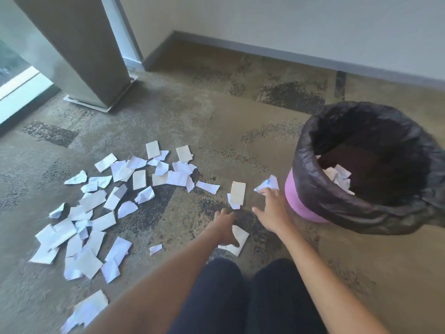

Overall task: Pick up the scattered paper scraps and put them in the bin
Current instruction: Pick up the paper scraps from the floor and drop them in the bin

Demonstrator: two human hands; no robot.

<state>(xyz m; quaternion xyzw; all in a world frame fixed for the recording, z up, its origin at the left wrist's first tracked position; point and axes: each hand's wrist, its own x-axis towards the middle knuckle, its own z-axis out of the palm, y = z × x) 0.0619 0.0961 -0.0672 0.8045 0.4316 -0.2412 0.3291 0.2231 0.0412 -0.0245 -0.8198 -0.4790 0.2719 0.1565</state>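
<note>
Several white and beige paper scraps [101, 213] lie scattered over the carpet at left and centre. A pink bin [296, 203] with a black liner [313, 150] stands at right, with a few scraps [339, 177] inside. My right hand [272, 208] is spread open beside the bin, fingertips touching a crumpled white scrap [267, 184]. My left hand [225, 227] reaches forward low over the floor, its thumb across a beige scrap [242, 239]; whether it grips that scrap is unclear. A beige card [238, 192] lies just beyond both hands.
My knees in dark trousers [240, 297] are at the bottom centre. A metal-footed column [91, 68] stands at the back left beside a glass pane [19, 88]. A wall with a grey skirting board [265, 51] runs along the back.
</note>
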